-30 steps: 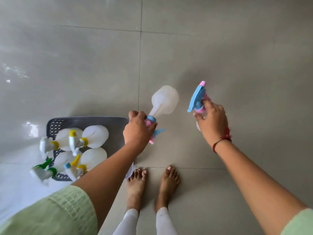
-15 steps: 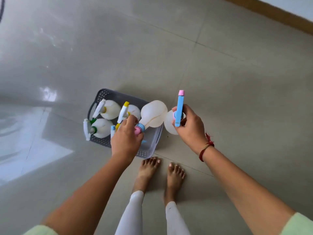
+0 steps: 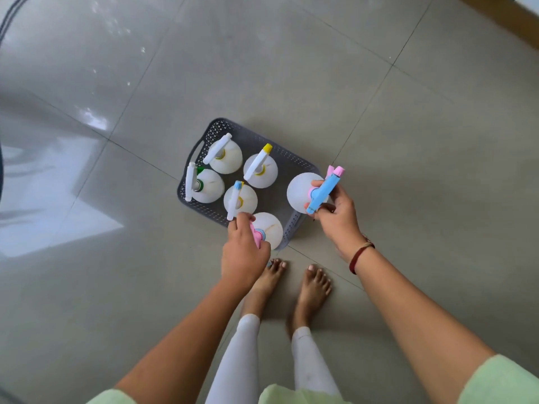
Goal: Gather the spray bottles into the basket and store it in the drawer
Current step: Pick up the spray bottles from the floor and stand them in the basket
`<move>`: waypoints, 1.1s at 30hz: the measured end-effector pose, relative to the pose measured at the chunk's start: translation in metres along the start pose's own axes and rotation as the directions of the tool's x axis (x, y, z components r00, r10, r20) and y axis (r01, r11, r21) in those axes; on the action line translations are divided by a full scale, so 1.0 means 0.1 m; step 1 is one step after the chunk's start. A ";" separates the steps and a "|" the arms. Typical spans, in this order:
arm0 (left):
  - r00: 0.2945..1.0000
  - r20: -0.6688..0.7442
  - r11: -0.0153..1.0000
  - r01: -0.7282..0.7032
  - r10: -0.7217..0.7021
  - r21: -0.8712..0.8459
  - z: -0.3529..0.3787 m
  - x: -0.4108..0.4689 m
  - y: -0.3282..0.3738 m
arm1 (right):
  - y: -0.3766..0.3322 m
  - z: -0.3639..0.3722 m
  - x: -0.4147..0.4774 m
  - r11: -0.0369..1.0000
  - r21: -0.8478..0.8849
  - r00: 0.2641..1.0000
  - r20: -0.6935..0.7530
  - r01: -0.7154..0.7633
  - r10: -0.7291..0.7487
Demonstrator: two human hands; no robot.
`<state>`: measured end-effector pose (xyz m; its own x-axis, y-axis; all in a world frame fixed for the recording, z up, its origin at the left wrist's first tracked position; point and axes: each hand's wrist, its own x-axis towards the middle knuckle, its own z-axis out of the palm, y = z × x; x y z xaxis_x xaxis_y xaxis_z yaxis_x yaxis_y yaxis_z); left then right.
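A grey perforated basket (image 3: 288,166) sits on the tiled floor just ahead of my bare feet. Several white spray bottles stand upright in it, one with a yellow nozzle (image 3: 260,170) and one with a green collar (image 3: 207,185). My left hand (image 3: 243,252) grips the pink and blue head of a white spray bottle (image 3: 269,228) at the basket's near corner. My right hand (image 3: 335,212) holds another white bottle (image 3: 299,191) by its blue and pink sprayer over the basket's right end.
Glossy grey floor tiles surround the basket. A brown skirting strip (image 3: 501,16) runs across the top right corner. My feet (image 3: 316,282) stand right behind the basket. No drawer shows in view.
Both hands have carried their bottles from open floor over the basket and turned them upright. The view has shifted, so the basket now lies centred ahead of my feet.
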<state>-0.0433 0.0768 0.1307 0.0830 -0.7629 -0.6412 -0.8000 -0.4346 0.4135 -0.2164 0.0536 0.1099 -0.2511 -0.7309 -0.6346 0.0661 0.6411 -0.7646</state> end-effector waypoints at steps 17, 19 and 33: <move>0.724 0.513 -0.156 0.503 -0.461 -0.850 0.26 0.16 -0.11 | 0.14 0.18 0.24 0.734 0.521 0.896 0.179 -0.437 0.406; 0.699 0.559 -0.249 0.503 -0.446 -0.828 0.29 0.21 -0.16 | 0.18 0.21 0.27 0.781 0.453 0.901 0.162 -0.431 0.403; 0.668 0.461 0.212 0.674 -0.584 -0.707 0.33 0.27 -0.25 | 0.37 0.50 0.44 0.934 -0.097 0.935 -0.121 -0.345 0.333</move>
<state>-0.0407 0.0831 0.0814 0.2484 -0.0349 -0.9680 0.3064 -0.9452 0.1127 -0.1772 0.0332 0.0478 -0.3296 -0.4421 -0.8343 0.0549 0.8732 -0.4844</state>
